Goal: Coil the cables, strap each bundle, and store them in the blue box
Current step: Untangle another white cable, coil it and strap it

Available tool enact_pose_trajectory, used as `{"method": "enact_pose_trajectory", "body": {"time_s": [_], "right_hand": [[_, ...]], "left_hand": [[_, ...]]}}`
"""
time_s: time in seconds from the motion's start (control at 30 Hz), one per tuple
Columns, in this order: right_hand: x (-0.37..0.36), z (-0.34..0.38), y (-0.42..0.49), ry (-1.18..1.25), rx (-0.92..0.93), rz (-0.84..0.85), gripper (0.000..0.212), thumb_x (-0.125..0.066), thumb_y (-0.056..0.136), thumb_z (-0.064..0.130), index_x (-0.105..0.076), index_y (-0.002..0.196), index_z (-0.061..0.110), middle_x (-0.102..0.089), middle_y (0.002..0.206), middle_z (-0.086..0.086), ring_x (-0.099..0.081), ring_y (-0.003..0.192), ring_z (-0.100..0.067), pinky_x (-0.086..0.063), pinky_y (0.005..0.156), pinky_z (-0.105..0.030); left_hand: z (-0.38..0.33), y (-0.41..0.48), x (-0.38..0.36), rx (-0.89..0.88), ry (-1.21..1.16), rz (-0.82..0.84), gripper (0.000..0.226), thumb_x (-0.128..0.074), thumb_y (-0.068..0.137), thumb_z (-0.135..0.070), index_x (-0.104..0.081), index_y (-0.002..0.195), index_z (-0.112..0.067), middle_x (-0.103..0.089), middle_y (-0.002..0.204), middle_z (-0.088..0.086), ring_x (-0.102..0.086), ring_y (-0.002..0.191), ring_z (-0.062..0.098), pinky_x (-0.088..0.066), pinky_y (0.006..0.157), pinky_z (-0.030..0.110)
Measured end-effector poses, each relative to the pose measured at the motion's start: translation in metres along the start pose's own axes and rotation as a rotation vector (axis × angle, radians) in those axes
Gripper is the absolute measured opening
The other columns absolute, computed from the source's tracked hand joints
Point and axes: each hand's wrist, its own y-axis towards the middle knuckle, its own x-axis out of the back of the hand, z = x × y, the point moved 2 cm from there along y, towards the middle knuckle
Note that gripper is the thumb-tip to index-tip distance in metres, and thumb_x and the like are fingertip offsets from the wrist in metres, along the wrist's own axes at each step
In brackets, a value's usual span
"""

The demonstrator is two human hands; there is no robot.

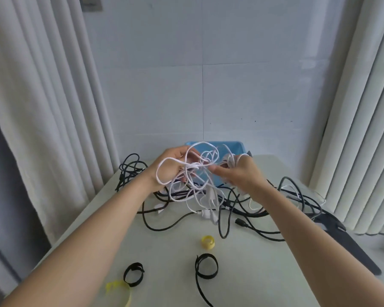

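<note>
Both hands are raised over the table with a tangled white cable (194, 173) between them. My left hand (171, 167) grips several loose loops of it. My right hand (237, 171) has white cable turns wound around its fingers. More white cable and its plugs (208, 212) hang down onto a heap of black cables (231, 209). The blue box (231, 146) stands behind the hands at the table's far edge, mostly hidden. On the near table lie a yellow strap roll (208, 242), two black straps (205, 267) (133, 273) and a yellow strap (118, 288).
The white table (253, 273) is flanked by light curtains left and right, with a white wall behind. A second bunch of black cable (131, 167) hangs off the far left corner. A black flat object (350, 242) juts past the right table edge.
</note>
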Motion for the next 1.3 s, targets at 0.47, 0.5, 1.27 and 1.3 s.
{"method": "enact_pose_trajectory", "body": {"time_s": [0.47, 0.5, 1.27, 1.3], "right_hand": [[0.066, 0.009, 0.041, -0.415, -0.031, -0.394, 0.021, -0.067, 0.064, 0.022, -0.058, 0.054, 0.007, -0.057, 0.049, -0.008, -0.057, 0.05, -0.026, -0.038, 0.042, -0.027], [0.074, 0.005, 0.042, -0.433, -0.06, -0.395, 0.02, -0.067, 0.063, 0.021, -0.058, 0.053, 0.007, -0.056, 0.047, -0.005, -0.054, 0.048, -0.023, -0.036, 0.042, -0.024], [0.071, 0.054, 0.044, -0.416, -0.063, 0.073, 0.044, -0.084, 0.078, 0.034, -0.06, 0.081, -0.003, -0.056, 0.067, -0.011, -0.051, 0.053, -0.022, -0.036, 0.04, -0.023], [0.069, 0.058, 0.044, -0.414, -0.025, 0.054, 0.042, -0.084, 0.078, 0.034, -0.059, 0.079, 0.0, -0.055, 0.067, -0.011, -0.05, 0.056, -0.021, -0.037, 0.044, -0.024]], "left_hand": [[-0.012, -0.011, 0.077, 0.284, 0.138, -0.225, 0.012, -0.063, 0.094, -0.006, -0.075, 0.093, -0.01, -0.069, 0.073, 0.004, -0.059, 0.058, 0.015, -0.045, 0.051, 0.023], [-0.005, -0.014, 0.09, 0.322, 0.199, -0.284, 0.011, -0.067, 0.092, -0.008, -0.077, 0.091, -0.012, -0.069, 0.072, 0.002, -0.058, 0.061, 0.016, -0.045, 0.055, 0.026], [-0.011, -0.006, 0.07, 0.667, 1.044, 0.132, 0.091, -0.085, 0.074, -0.037, -0.04, 0.152, -0.023, -0.044, 0.153, 0.003, -0.05, 0.132, 0.025, -0.044, 0.105, 0.035], [-0.017, -0.006, 0.061, 0.675, 1.099, 0.196, 0.094, -0.086, 0.073, -0.041, -0.039, 0.152, -0.025, -0.045, 0.152, 0.003, -0.053, 0.128, 0.025, -0.046, 0.104, 0.036]]}}
